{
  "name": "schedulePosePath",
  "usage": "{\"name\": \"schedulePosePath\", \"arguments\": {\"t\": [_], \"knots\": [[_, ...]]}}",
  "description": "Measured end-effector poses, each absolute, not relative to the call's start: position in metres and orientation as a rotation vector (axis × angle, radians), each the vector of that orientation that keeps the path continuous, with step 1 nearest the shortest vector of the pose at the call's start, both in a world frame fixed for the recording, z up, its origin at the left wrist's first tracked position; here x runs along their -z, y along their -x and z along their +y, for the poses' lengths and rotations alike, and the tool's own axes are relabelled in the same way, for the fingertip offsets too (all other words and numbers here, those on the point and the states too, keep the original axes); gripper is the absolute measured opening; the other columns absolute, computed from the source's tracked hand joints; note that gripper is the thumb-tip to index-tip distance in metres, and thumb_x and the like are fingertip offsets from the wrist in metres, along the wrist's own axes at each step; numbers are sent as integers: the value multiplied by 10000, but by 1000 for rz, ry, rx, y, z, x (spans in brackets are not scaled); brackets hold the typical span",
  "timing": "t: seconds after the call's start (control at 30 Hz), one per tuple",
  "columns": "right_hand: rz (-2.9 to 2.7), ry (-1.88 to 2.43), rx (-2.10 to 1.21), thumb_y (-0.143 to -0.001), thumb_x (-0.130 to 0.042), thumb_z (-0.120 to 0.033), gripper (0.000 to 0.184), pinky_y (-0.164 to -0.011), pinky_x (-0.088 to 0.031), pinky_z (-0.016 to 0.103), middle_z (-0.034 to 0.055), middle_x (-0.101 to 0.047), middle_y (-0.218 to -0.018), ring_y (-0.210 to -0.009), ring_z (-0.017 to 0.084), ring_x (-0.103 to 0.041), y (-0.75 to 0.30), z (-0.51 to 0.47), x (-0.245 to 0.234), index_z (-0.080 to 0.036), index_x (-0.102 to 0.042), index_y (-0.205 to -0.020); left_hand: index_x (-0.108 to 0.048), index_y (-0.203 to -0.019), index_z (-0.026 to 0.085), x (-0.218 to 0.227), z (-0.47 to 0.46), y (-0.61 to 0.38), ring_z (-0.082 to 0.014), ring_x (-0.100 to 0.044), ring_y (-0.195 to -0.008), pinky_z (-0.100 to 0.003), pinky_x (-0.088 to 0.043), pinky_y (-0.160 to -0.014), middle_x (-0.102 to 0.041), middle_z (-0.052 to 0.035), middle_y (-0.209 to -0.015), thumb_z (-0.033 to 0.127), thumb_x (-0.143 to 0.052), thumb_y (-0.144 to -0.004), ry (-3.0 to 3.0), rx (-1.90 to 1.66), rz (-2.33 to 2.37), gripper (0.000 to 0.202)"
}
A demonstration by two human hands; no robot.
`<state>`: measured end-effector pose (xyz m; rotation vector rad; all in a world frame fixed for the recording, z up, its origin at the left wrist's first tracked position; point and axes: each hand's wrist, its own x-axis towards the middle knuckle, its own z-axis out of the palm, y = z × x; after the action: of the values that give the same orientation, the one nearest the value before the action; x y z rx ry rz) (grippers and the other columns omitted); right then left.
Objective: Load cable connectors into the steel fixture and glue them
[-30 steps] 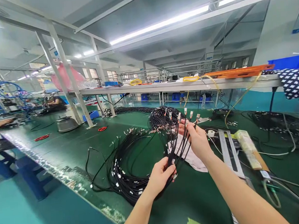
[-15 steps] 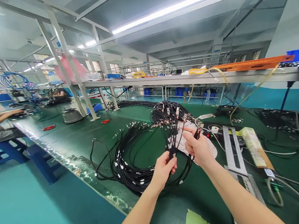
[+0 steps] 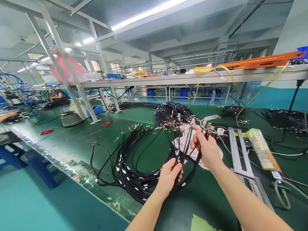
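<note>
My left hand is closed around several black cables, whose connector ends stick up above it. Level with those ends, my right hand is closed on other black cables of the same kind, its thumb and index fingertip near a pale connector. Below both hands the cables run down into a large coil of black cables with white labels, lying on the green table. Behind the right hand lies a white cloth.
A second heap of black cables lies further back. To the right are a metal caliper-like frame and a tape-wrapped block. Red-handled scissors lie left, near a grey metal housing. A co-worker's arm shows far left.
The cable ends between my hands have spread, and some now lean right toward my right hand. My right hand has shifted slightly right. The whole view has moved a little.
</note>
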<state>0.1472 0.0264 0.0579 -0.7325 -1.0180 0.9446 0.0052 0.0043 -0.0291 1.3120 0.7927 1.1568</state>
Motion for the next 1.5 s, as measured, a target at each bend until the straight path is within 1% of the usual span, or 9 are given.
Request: {"name": "schedulePosePath", "arguments": {"t": [0.27, 0.47, 0.53, 0.67, 0.83, 1.0, 1.13, 1.33, 1.5], "knots": [[-1062, 766, -1001, -686, -697, -382, 432, -412, -311, 224, -111, -369, -459, -384, 64, -348, -148, 23, -58, -177, -551, -1037, -546, -782, 146, 36, -1, -10, -73, -485, -500, -173, -397, -457, -525, 24, -609, 459, -603, -766, -1311, -1185, 842, 319], [-1095, 810, -1007, -688, -695, -370, 290, -404, -304, 230, -81, -407, -416, -367, 70, -358, -158, 26, -51, -161, -644, -882, -539, -766, 144, 38, -2, -9, -75, -482, -492, -187, -410, -469, -539, 17, -611, 476, -614, -752, -1313, -1138, 828, 341], [-1077, 816, -985, -688, -701, -367, 252, -437, -343, 233, -59, -462, -465, -417, 79, -410, -163, 28, -46, -163, -650, -828, -541, -777, 141, 38, -2, -9, -77, -484, -497, -189, -413, -471, -547, 10, -623, 483, -612, -752, -1316, -1113, 815, 350], [-1022, 794, -972, -669, -722, -370, 243, -575, -435, 242, 7, -599, -735, -647, 112, -542, -168, 27, -43, -173, -624, -774, -563, -856, 137, 38, -1, -8, -86, -506, -535, -198, -437, -504, -567, -4, -668, 493, -583, -777, -1326, -1084, 797, 365], [-1038, 714, -1112, -739, -647, -411, 250, -496, -404, 257, -37, -514, -623, -495, 97, -507, -166, 16, -51, -187, -535, -741, -557, -794, 150, 37, 1, -8, -99, -502, -586, -194, -444, -509, -514, 11, -682, 475, -551, -805, -1406, -1074, 814, 325], [-1054, 644, -1159, -766, -618, -396, 275, -476, -380, 256, -68, -471, -621, -429, 74, -444, -164, 12, -53, -220, -540, -962, -545, -745, 150, 39, -1, -11, -89, -466, -544, -185, -418, -479, -448, 31, -640, 474, -576, -783, -1444, -1042, 814, 327], [-1066, 628, -1182, -780, -603, -394, 317, -462, -356, 251, -73, -440, -606, -418, 64, -394, -165, 11, -52, -212, -544, -1032, -541, -730, 153, 43, -2, -14, -84, -443, -532, -180, -395, -470, -427, 35, -634, 471, -574, -781, -1463, -1037, 830, 323], [-1084, 651, -1190, -745, -645, -398, 325, -439, -326, 242, -78, -415, -557, -399, 60, -366, -165, 11, -49, -190, -572, -984, -540, -707, 154, 49, -5, -20, -78, -396, -511, -180, -343, -469, -405, 41, -598, 463, -567, -783, -1489, -1054, 842, 319], [-1059, 695, -1165, -714, -683, -375, 252, -405, -297, 224, -84, -395, -498, -366, 48, -348, -164, 14, -44, -172, -589, -827, -555, -717, 151, 53, -6, -21, -75, -376, -520, -186, -323, -480, -418, 33, -629, 437, -565, -791, -1508, -1081, 841, 296]]}}
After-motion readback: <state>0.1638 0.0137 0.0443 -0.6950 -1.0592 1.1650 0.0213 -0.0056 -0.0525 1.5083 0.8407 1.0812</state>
